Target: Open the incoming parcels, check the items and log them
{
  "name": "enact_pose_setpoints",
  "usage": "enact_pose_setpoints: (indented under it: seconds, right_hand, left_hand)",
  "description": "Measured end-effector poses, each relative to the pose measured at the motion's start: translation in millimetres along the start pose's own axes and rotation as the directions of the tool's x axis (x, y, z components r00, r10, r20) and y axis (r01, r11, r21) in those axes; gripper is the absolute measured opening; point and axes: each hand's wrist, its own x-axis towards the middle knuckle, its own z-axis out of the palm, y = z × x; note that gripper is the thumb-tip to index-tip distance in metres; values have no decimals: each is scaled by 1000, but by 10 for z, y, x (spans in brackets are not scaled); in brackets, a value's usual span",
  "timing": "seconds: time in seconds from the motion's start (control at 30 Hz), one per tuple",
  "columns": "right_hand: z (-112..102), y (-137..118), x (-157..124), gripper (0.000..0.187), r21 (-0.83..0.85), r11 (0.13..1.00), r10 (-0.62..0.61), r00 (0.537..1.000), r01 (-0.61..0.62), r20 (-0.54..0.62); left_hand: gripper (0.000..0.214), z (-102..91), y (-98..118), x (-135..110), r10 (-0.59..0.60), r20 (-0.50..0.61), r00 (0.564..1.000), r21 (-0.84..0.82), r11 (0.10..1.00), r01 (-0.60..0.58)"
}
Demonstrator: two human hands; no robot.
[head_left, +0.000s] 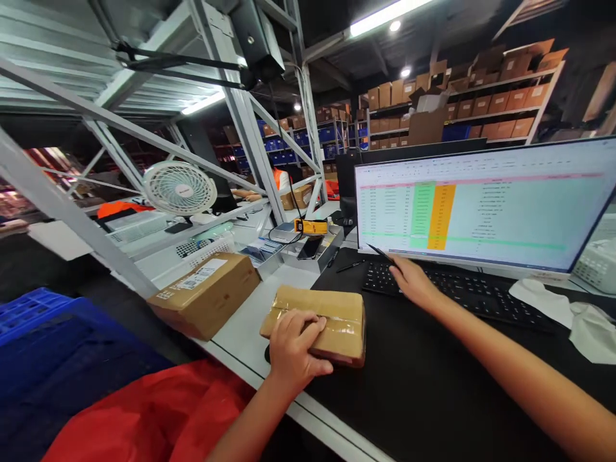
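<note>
My left hand (292, 350) lies on the near end of a small taped cardboard parcel (332, 314), fingers curled over its top and thumb at its side. The parcel rests half on the black desk mat (423, 385). My right hand (409, 279) reaches to the left end of the black keyboard (462, 292), fingers bent down on the keys and pinching a dark pen (380, 253) that points up and left. Behind the keyboard a wide monitor (486, 205) displays a spreadsheet with green and orange columns.
A larger labelled cardboard box (206, 292) sits left of the parcel on the white bench. A blue crate (52, 346) and red fabric (149, 417) are at lower left. A desk fan (179, 188), yellow scanner (310, 226), phone (310, 247) and white cloths (568, 314) surround the desk.
</note>
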Motion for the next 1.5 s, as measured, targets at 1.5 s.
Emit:
enact_pose_setpoints:
  seconds: [1.5]
  right_hand:
    - [-123,-1087,-1274,44,-415,508,-746,626,755,226]
  left_hand:
    - [39,-946,-382,548,27,867,498,16,997,-81]
